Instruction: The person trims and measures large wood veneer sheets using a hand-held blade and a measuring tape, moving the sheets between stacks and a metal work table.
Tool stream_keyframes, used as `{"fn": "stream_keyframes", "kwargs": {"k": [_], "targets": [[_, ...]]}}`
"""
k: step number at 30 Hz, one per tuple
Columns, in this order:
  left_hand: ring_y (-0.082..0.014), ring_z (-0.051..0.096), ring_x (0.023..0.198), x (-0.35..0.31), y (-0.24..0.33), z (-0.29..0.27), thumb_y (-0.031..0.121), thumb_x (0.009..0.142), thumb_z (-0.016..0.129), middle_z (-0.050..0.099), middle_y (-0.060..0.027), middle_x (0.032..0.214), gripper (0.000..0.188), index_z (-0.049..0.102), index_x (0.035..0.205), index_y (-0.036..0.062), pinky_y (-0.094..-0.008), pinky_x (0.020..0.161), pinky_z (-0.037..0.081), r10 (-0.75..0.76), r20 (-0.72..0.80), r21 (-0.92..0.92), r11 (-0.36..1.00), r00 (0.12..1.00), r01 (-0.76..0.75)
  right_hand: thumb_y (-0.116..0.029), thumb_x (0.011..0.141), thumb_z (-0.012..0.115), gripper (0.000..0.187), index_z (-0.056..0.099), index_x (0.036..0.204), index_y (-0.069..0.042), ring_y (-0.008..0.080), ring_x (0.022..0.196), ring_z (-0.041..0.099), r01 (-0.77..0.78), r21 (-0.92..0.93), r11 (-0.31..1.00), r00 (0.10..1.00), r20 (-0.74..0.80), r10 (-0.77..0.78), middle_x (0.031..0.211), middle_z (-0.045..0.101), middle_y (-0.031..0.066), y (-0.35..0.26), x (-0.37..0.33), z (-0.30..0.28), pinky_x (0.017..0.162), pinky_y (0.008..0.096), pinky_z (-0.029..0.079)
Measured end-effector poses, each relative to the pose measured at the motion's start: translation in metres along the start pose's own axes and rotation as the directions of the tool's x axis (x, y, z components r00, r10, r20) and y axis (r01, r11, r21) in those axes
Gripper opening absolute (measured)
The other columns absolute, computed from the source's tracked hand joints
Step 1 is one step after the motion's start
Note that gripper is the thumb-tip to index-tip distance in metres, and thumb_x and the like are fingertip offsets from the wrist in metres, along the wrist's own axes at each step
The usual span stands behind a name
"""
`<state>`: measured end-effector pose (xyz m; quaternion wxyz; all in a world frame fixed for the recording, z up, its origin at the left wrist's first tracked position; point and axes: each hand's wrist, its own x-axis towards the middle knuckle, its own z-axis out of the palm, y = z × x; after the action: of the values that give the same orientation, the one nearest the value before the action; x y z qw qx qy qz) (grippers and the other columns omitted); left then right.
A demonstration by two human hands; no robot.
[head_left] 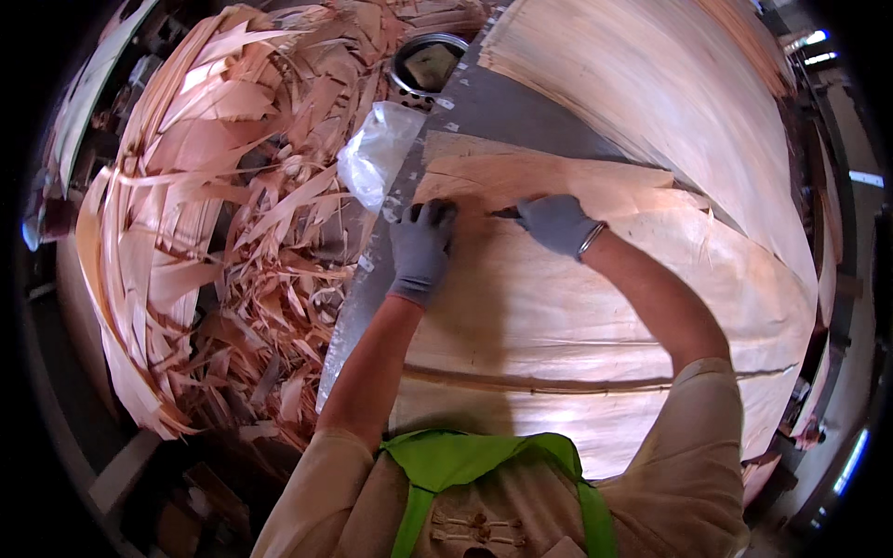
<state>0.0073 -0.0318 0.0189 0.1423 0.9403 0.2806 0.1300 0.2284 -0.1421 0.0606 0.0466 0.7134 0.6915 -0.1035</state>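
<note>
A pale wood veneer sheet [567, 279] spreads over the grey metal table in front of me. My left hand [423, 244], in a grey glove with dark fingertips, is at the sheet's left edge with its fingers curled down onto it; their undersides are hidden. To its right, my right hand [556, 223], gloved alike, is closed around a small dark knife [505, 213]. The knife's tip points left, toward my left hand, low over the veneer. Most of its handle is covered by the glove. A long dark split [577, 386] crosses the veneer nearer my body.
The dark metal table [549, 116] ends in a slanting left edge. A clear plastic bag [379, 153] hangs near it, with a metal bowl [428, 65] farther back. Torn veneer strips [265, 270] heap up at the left. More stacked veneer [651, 74] lies at the far right.
</note>
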Motion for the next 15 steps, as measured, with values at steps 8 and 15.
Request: {"fn": "stream_keyframes", "kwargs": {"k": [8,15], "targets": [[-0.0293,0.049,0.1,0.001,0.003,-0.002,0.019,0.073,0.059,0.051,-0.0063,0.111,0.041,0.058,0.113,0.0172,-0.0457,0.076,0.042,0.028,-0.011,0.048,0.998,1.0,-0.028,-0.025,0.088,0.049,0.018,0.055,0.088,-0.008,0.0335,0.068,0.062,-0.096,-0.06,0.994,0.983,0.154,0.105,0.076,0.063,0.0143,0.08,-0.059,-0.007,0.056,0.0471,0.047],[-0.0288,0.049,0.098,-0.001,-0.001,0.004,0.02,0.071,0.059,0.051,-0.0059,0.11,0.041,0.059,0.112,0.0167,-0.0453,0.073,0.041,0.039,-0.085,0.029,0.999,0.996,-0.036,-0.028,0.082,0.058,0.025,0.054,0.1,-0.012,0.0323,0.063,0.062,-0.294,-0.049,0.954,0.955,0.027,0.296,0.074,0.063,0.0126,0.096,-0.105,-0.012,0.054,0.0451,0.047]]}}
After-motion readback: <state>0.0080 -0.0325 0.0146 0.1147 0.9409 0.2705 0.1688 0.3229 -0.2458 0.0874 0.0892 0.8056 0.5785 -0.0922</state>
